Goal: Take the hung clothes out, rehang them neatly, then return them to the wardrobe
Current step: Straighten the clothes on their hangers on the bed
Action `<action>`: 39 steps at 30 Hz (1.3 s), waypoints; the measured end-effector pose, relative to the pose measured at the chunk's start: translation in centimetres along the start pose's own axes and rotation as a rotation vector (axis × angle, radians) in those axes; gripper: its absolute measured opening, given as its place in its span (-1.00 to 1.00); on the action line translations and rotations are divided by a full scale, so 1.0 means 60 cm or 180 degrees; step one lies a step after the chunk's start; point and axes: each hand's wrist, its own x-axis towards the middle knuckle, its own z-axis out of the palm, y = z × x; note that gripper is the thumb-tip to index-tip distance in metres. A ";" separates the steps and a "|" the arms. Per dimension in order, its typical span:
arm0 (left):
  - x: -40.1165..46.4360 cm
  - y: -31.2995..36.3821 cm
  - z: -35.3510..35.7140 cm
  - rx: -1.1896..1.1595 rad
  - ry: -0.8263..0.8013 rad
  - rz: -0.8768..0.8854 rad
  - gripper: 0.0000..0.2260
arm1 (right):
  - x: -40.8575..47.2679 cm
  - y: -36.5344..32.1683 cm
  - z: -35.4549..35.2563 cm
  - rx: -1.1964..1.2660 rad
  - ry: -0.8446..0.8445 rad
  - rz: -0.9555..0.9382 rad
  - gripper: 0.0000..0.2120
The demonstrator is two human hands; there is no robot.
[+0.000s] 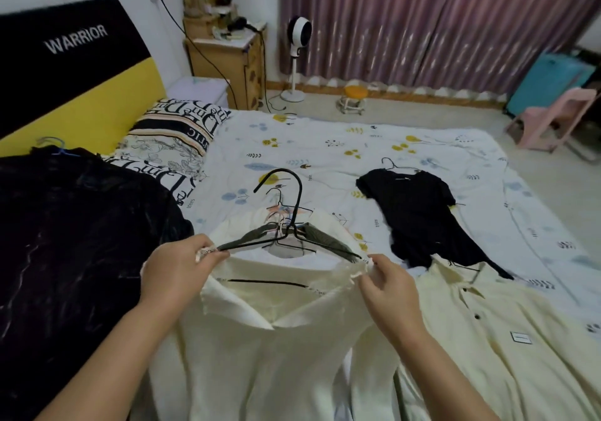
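**Cream shirt being squared on its hanger**

Fingers [208, 251] of the left hand [177, 271] pinch the cream shirt [260, 339] at its frayed left shoulder edge; the right hand [387, 287] pinches the opposite shoulder. Both appear to be drawing the soft woven cloth evenly over a thin black wire hanger [289, 225], probably so it sits straight. It lies on the bed [325, 147], a dark heap [74, 232] to the left, a black top [419, 212] and a pale buttoned shirt [507, 329] to the right.
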 end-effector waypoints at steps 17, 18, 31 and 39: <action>-0.150 0.105 -0.170 -0.0258 -0.1792 0.0965 -0.72 | -0.191 -0.032 -0.209 0.0582 0.1219 -0.0073 -0.78; -0.149 0.099 -0.176 -0.0241 -0.1882 0.1089 -0.66 | -0.200 -0.037 -0.217 0.0592 0.1298 -0.0083 -0.78; -0.177 0.146 -0.204 -0.0651 -0.1143 0.2387 -0.73 | -0.311 -0.069 -0.316 0.0519 0.1961 -0.0009 -0.82; -0.214 0.257 -0.165 -0.0934 -0.0727 0.2564 -0.65 | -0.330 -0.034 -0.423 0.0358 0.2225 0.0092 -0.89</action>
